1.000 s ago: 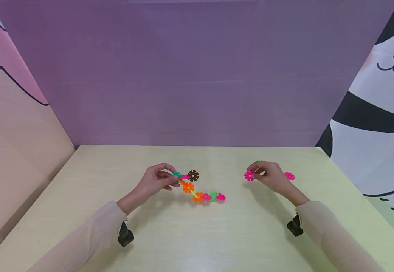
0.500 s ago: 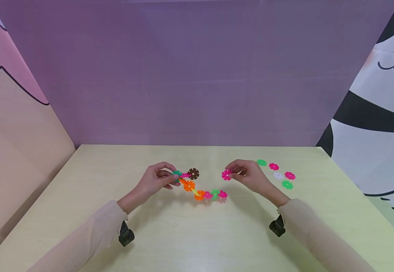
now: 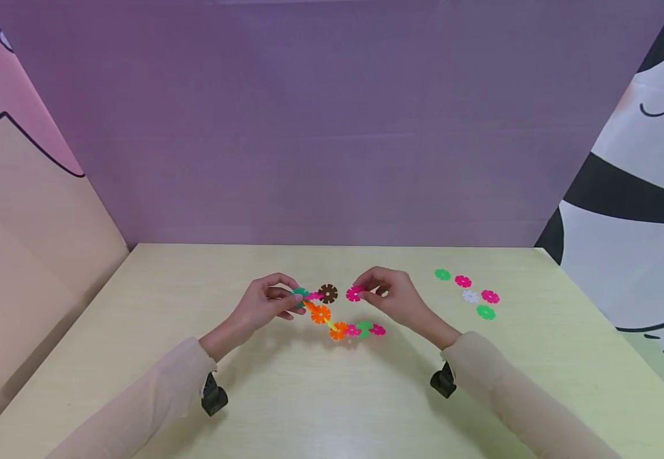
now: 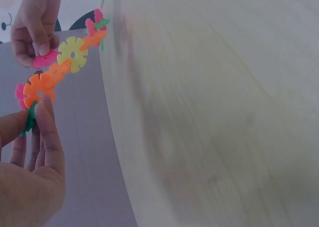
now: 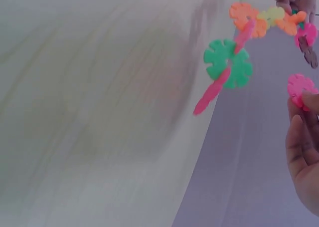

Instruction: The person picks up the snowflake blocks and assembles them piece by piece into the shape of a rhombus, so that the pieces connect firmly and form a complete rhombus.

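My left hand (image 3: 264, 302) pinches the dark green snowflake disc (image 4: 31, 118) at one end of a chain of interlocked plastic discs. From that disc a short branch runs right through a pink disc to a brown disc (image 3: 328, 293). A longer branch hangs down and right: orange discs (image 3: 320, 314), a yellow disc (image 4: 73, 54), more orange and pink, a light green disc (image 5: 228, 63), and a pink disc (image 5: 212, 92) at its tip. Between thumb and fingers, my right hand (image 3: 392, 294) pinches a loose pink disc (image 3: 354, 293), just right of the brown disc and apart from it.
Several loose discs lie at the table's back right: a green disc (image 3: 443, 274), a pink disc (image 3: 462, 281), a white disc (image 3: 470, 296), another pink disc (image 3: 490, 296) and another green disc (image 3: 485, 312). A purple panel (image 3: 332, 127) stands behind the pale wooden table (image 3: 332, 395).
My right hand has moved left with the pink disc, from near the loose discs to close beside the brown disc. The left hand and its chain have stayed nearly still.
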`<action>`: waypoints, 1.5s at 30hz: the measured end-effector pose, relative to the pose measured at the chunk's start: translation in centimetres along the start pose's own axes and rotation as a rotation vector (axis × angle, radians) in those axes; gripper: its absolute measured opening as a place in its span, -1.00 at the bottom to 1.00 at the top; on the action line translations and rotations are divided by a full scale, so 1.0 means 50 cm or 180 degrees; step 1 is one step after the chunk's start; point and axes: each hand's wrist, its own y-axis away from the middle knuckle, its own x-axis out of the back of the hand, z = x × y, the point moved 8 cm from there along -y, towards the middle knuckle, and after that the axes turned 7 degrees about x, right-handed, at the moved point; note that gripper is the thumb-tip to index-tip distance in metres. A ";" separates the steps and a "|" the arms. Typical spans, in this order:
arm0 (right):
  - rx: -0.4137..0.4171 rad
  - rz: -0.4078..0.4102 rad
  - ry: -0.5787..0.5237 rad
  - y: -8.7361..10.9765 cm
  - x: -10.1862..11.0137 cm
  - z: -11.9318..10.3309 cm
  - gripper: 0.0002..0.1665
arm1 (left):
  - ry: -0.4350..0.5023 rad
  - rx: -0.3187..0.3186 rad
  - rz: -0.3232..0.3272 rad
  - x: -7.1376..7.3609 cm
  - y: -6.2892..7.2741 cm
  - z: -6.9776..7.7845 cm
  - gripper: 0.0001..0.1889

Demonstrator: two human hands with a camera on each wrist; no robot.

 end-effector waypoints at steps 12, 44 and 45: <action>0.0142 0.0252 -0.0061 -0.010 -0.007 -0.025 -0.86 | -0.0017 0.0023 0.0015 -0.002 0.002 0.004 -0.74; 0.0385 0.0487 0.0066 -0.007 -0.005 -0.109 -0.89 | 0.0058 -0.0012 -0.0036 -0.003 0.003 0.001 -0.69; 0.0373 0.0492 0.0059 -0.007 -0.004 -0.112 -0.89 | 0.0060 -0.0014 -0.0034 -0.003 0.003 0.002 -0.69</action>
